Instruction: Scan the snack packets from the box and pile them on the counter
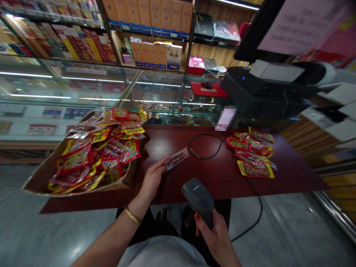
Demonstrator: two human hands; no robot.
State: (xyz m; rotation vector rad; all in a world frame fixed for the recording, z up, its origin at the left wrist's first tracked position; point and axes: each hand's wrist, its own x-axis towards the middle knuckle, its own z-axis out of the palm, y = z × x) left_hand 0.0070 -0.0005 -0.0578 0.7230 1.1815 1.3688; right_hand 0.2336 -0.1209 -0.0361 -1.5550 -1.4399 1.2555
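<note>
Between the fingers of my left hand point(153, 178) is the near end of a small flat snack packet point(177, 158), held just over the dark red table. My right hand point(214, 233) is wrapped round the handle of a dark grey barcode scanner point(198, 194), whose head points toward the table. To the left, a cardboard box point(128, 178) is heaped with red and yellow snack packets point(76, 158). Several similar packets point(255, 168) lie in a loose pile on the right of the table.
The scanner's black cable point(261, 207) hangs past the table's front edge, and a cable loop point(204, 135) lies on the table point(164, 139). Behind stand a glass display counter point(164, 89), a red mouse pad point(219, 89) and a black printer-like machine point(250, 92).
</note>
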